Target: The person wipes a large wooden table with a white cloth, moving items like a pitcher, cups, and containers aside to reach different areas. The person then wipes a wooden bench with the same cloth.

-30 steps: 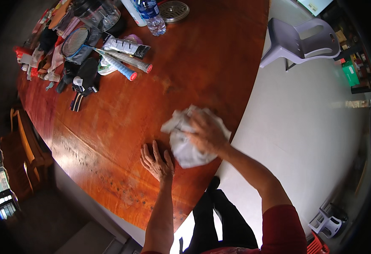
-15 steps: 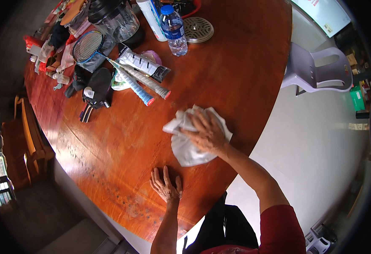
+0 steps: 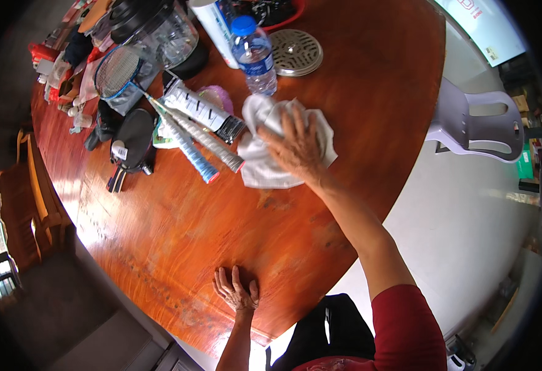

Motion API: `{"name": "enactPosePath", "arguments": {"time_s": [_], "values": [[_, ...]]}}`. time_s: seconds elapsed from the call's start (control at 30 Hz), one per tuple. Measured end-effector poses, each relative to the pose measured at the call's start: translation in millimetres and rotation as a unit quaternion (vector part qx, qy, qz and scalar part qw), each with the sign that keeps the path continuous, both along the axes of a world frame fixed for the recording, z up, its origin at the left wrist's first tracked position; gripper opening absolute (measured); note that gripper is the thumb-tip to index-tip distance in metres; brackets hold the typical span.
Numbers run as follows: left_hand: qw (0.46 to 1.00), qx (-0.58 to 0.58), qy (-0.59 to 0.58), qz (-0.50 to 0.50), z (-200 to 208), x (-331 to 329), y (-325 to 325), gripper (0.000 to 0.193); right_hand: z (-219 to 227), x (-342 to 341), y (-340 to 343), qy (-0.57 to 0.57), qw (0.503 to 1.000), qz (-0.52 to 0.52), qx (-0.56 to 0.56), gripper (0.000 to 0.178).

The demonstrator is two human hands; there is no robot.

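A crumpled whitish cloth (image 3: 265, 168) lies on the glossy reddish-brown table, with my right hand (image 3: 294, 142) holding it down. Its fingers spread over the cloth from above, and any fold pinched underneath is hidden. The cloth's left edge touches or nearly touches the grey handle of a badminton racket (image 3: 212, 147). Just beyond the cloth stands a clear water bottle (image 3: 257, 62) with a blue cap. Nearer to me, my left hand (image 3: 236, 290) rests palm down on the bare wood, open, with its fingers apart.
Left of the cloth are a blue-handled racket (image 3: 187, 148), a printed pack (image 3: 200, 105) and a black paddle-shaped case (image 3: 136, 139). A round metal drain-like plate (image 3: 296, 51) and a lidded clear jar (image 3: 175, 40) sit farther back. A lilac chair (image 3: 475, 123) stands beyond the table's right edge.
My right hand has slid the cloth away from me across the table, up to the racket handles and bottle. My left hand stays flat on the wood. The whole view has shifted slightly.
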State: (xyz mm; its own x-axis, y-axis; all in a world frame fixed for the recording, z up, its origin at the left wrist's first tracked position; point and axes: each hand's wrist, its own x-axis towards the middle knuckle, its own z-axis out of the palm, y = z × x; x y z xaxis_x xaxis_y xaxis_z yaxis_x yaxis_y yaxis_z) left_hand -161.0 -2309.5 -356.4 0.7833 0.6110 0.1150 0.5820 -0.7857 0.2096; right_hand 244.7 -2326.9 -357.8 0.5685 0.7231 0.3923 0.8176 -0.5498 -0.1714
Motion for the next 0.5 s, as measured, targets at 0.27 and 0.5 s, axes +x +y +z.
{"name": "enactPosePath", "arguments": {"time_s": [0.27, 0.5], "values": [[0.999, 0.02, 0.033, -0.01, 3, -1, 1, 0.061, 13, -86, -114, 0.158, 0.931, 0.324, -0.055, 0.046], [0.996, -0.036, 0.078, 0.002, 13, 68, -6, 0.059, 7, 0, -142, 0.078, 0.973, 0.206, -0.066, 0.044]]}}
